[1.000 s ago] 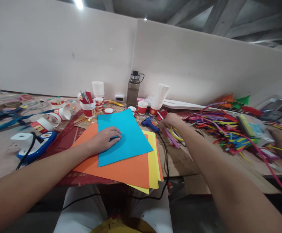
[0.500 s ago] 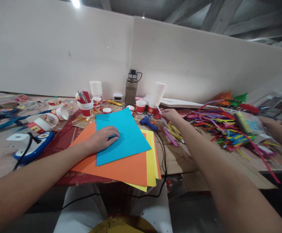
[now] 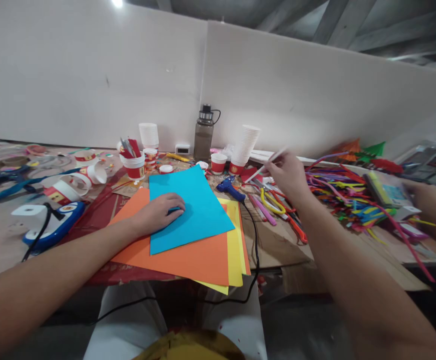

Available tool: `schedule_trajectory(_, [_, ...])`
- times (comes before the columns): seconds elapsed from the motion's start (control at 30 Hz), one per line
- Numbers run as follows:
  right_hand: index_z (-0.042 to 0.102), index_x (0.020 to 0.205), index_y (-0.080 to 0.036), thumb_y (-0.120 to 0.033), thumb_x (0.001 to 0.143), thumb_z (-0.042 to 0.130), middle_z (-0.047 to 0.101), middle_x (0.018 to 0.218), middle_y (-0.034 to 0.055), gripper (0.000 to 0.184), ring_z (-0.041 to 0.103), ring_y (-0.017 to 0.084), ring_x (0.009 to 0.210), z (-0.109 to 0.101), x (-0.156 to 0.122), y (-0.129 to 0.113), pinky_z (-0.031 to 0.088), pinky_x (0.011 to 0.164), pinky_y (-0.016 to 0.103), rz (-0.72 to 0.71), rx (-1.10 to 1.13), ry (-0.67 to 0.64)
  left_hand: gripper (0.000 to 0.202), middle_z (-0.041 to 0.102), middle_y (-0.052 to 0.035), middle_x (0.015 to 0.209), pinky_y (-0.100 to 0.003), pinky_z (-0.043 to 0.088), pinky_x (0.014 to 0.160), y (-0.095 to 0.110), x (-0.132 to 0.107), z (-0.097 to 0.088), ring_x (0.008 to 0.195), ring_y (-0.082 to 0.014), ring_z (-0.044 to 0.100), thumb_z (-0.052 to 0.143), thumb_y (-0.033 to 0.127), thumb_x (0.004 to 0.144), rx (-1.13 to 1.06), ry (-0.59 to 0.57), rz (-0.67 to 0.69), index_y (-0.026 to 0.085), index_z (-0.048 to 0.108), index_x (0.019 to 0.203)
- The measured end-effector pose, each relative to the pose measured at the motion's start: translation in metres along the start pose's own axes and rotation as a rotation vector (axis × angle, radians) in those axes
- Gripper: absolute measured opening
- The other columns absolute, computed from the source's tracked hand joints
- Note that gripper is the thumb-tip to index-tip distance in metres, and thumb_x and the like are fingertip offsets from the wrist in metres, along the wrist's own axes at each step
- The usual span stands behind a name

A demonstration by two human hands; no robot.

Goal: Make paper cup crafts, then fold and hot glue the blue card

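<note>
My left hand (image 3: 160, 212) lies on the blue paper sheet (image 3: 194, 210), fingers curled loosely and pressing it down. That sheet tops a stack of orange paper (image 3: 187, 257) and yellow paper (image 3: 236, 250). My right hand (image 3: 287, 171) is raised above the table, pinching a thin white stick (image 3: 266, 165) that points up and to the left. Below it lie red-handled scissors (image 3: 291, 224), a yellow loop and pink sticks. A blue glue gun (image 3: 230, 188) rests between the paper and my right hand.
A dark water bottle (image 3: 204, 133), stacked white cups (image 3: 248, 144) and red-and-white cups (image 3: 135, 167) line the back wall. A heap of coloured strips (image 3: 343, 196) lies to the right, where another person's hand (image 3: 426, 205) rests. A blue-and-white device (image 3: 47, 222) sits at left.
My right hand has lifted off the table near the red cups, bringing up a thin white stick. My left hand has stayed on the blue paper.
</note>
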State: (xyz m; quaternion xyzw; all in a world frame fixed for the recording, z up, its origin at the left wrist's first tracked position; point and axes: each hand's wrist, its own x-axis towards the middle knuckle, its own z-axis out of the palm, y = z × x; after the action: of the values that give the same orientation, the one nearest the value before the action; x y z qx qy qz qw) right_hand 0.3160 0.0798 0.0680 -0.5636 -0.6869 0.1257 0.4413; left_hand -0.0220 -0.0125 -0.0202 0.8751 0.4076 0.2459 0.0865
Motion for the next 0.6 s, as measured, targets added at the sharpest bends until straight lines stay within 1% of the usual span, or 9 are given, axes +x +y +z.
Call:
schedule_trajectory(0.03, [0.051,0.105,-0.015,-0.030,0.082,0.053,0.064,0.079,0.0071,0.028,0.062,0.017,0.065,-0.002,-0.010,-0.001,0.050,0.060,0.030,0.009,0.031,-0.013,0.029,0.060,-0.0085,0.108,-0.037,0.044,0.090,0.000,0.000,0.000,0.101,-0.0209,0.055,0.042,0.034,0.090,0.001,0.005,0.002,0.018,0.065,0.098])
schedule_trajectory(0.07, [0.050,0.105,-0.016,-0.030,0.083,0.051,0.064,0.078,0.0064,0.026,0.063,0.018,0.066,-0.003,-0.020,-0.001,0.051,0.061,0.030,0.015,0.056,0.024,0.029,0.060,-0.0087,0.108,-0.037,0.044,0.090,0.000,0.000,0.000,0.101,-0.0209,0.055,0.042,0.034,0.090,0.000,0.009,0.005,0.018,0.065,0.098])
schedule_trajectory(0.17, [0.048,0.101,-0.018,-0.030,0.086,0.048,0.063,0.077,0.0053,0.020,0.064,0.018,0.071,-0.002,-0.040,0.001,0.051,0.064,0.029,0.023,0.067,0.040,0.029,0.061,-0.0089,0.106,-0.037,0.045,0.090,0.001,-0.001,0.001,0.100,-0.0210,0.055,0.042,0.034,0.091,0.001,0.018,0.009,0.018,0.065,0.098])
schedule_trajectory(0.3, [0.050,0.098,-0.018,-0.036,0.089,0.042,0.062,0.070,0.0029,0.022,0.063,0.016,0.067,0.000,-0.047,-0.001,0.048,0.065,0.026,-0.087,-0.003,0.065,0.029,0.062,-0.0086,0.105,-0.037,0.045,0.089,0.002,-0.001,0.001,0.101,-0.0213,0.055,0.042,0.034,0.090,0.013,0.020,0.010,0.019,0.065,0.097])
schedule_trajectory(0.37, [0.054,0.097,-0.017,-0.038,0.091,0.039,0.063,0.072,0.0042,0.026,0.062,0.017,0.070,0.001,-0.047,-0.006,0.046,0.069,0.026,-0.146,-0.078,0.053,0.028,0.062,-0.0082,0.106,-0.037,0.045,0.090,0.001,-0.001,0.001,0.101,-0.0212,0.055,0.043,0.034,0.090,0.008,0.029,0.012,0.019,0.065,0.097])
schedule_trajectory(0.43, [0.057,0.099,-0.016,-0.040,0.092,0.036,0.065,0.080,0.0066,0.032,0.062,0.018,0.077,0.005,-0.048,-0.011,0.045,0.073,0.027,-0.196,-0.127,0.033,0.027,0.062,-0.0078,0.105,-0.037,0.045,0.089,0.000,-0.001,0.002,0.100,-0.0211,0.056,0.043,0.035,0.090,-0.002,0.037,0.010,0.020,0.066,0.097])
schedule_trajectory(0.5, [0.059,0.102,-0.017,-0.039,0.093,0.034,0.066,0.091,0.0083,0.034,0.061,0.019,0.087,0.013,-0.052,-0.015,0.045,0.079,0.028,-0.277,-0.116,0.022,0.027,0.062,-0.0076,0.105,-0.037,0.045,0.089,-0.001,-0.001,0.003,0.100,-0.0213,0.056,0.044,0.034,0.089,0.000,0.039,0.013,0.020,0.066,0.096])
schedule_trajectory(0.6, [0.058,0.111,-0.018,-0.029,0.094,0.035,0.063,0.108,0.0091,0.030,0.057,0.019,0.100,0.027,-0.059,-0.018,0.043,0.088,0.031,-0.486,-0.102,-0.033,0.027,0.063,-0.0078,0.104,-0.037,0.044,0.089,0.001,-0.001,0.001,0.101,-0.0215,0.055,0.044,0.034,0.089,0.005,0.057,0.021,0.020,0.066,0.095])
